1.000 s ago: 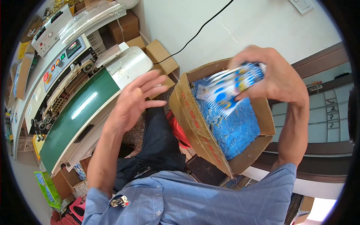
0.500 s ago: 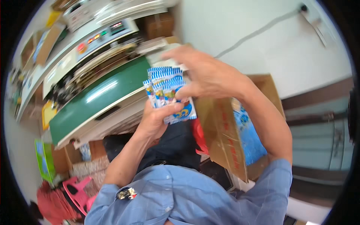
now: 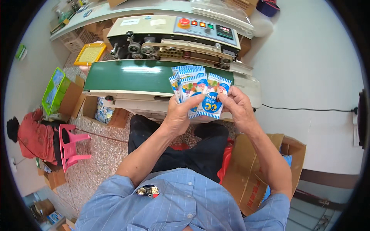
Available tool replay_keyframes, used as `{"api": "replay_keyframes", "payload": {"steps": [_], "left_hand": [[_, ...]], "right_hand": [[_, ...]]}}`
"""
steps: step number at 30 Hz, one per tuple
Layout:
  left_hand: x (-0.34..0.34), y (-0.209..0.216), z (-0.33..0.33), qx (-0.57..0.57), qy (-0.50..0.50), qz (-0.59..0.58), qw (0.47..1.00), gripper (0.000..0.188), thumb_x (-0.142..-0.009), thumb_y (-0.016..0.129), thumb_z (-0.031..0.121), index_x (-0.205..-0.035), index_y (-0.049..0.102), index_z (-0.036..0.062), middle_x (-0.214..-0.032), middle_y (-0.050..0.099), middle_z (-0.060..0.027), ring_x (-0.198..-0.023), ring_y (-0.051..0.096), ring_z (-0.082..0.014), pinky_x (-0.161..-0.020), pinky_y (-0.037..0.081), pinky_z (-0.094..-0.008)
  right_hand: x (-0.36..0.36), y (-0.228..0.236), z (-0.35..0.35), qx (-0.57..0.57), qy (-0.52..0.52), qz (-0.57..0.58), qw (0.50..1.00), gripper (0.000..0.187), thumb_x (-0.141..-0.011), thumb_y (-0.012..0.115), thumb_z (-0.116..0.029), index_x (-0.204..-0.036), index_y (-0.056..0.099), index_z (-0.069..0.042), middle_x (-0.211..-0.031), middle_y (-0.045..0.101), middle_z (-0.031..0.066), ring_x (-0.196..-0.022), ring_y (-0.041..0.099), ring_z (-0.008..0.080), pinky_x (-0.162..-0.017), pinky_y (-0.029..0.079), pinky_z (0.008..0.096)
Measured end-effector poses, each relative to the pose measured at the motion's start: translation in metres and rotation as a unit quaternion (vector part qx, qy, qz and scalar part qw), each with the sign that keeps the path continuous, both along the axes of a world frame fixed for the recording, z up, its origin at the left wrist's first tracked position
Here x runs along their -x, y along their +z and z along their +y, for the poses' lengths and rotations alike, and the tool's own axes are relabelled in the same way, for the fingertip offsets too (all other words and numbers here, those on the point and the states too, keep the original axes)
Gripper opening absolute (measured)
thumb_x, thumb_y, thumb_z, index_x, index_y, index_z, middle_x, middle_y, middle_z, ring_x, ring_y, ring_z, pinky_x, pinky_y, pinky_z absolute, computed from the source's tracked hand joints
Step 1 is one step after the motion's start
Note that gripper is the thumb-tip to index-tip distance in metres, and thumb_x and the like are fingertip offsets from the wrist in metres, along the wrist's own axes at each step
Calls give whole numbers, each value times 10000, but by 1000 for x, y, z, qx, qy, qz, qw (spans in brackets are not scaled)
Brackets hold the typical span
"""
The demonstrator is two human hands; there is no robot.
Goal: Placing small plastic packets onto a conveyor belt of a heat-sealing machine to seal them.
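Head view: left fingers (image 3: 194, 101) and right fingers (image 3: 229, 102) clamp overlapping packets (image 3: 211, 106), rear ones partly hidden.

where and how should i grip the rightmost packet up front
Probably by its right edge, from the right, thumb in front and fingers behind: the packet looks thin and flat, and its left side meets the bunch in the left hand.

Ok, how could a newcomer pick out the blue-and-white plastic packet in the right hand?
Find the long cream machine with the flat green belt. Before it, the bare left hand and right hand hold several such packets. Yours is the rightmost packet, under the right thumb; its neighbours bunch at the left hand.
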State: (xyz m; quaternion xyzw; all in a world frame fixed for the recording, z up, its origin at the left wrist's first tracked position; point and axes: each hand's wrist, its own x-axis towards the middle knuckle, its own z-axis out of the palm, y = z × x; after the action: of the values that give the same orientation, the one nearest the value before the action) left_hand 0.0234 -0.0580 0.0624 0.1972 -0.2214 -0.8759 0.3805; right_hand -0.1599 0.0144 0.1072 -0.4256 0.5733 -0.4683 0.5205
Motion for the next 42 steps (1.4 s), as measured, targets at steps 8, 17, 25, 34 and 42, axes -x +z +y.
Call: {"api": "replay_keyframes", "payload": {"steps": [8,17,25,34,42], "left_hand": [[-5,-21,-24,57,71,-69,993,441,-800,787,13,-1203,608,15,-1129,690,-85,-970,686,-169,-872,554,-321],[-8,-17,-38,1,24,-57,998,443,-858,725,96,-1264,564,28,-1142,686,-87,-1026,677,-171,-874,567,-350],[16,-26,-50,6,39,-117,992,441,-839,713,-11,-1249,552,15,-1138,685,-106,-1005,695,-199,-876,583,-361],[41,-29,-59,-6,84,-114,990,558,-783,765,-61,-1276,510,-2,-1145,665,-127,-998,694,-223,-881,588,-385],[62,-32,-49,37,54,-115,991,456,-824,736,-17,-1240,550,-8,-1100,678,-105,-935,709,-224,-800,622,-372]], "right_hand": [[-34,-47,-29,15,-96,-235,967,287,-952,654,-142,-1207,602,-23,-1093,688,83,-978,678,155,-817,584,353],[67,-71,-33,28,-318,-107,942,278,-963,625,-155,-1201,566,-25,-1003,678,51,-812,691,140,-606,625,298],[96,-89,-72,-53,-272,-121,953,276,-959,629,-149,-1178,601,16,-1025,678,75,-869,689,158,-655,628,303],[61,-74,-99,-66,-236,14,970,336,-981,612,-261,-1152,618,29,-1043,669,98,-904,672,167,-703,610,305],[16,-81,-42,55,-169,-137,975,277,-996,607,-208,-1186,613,-7,-1020,688,49,-849,647,94,-740,546,251]]}}
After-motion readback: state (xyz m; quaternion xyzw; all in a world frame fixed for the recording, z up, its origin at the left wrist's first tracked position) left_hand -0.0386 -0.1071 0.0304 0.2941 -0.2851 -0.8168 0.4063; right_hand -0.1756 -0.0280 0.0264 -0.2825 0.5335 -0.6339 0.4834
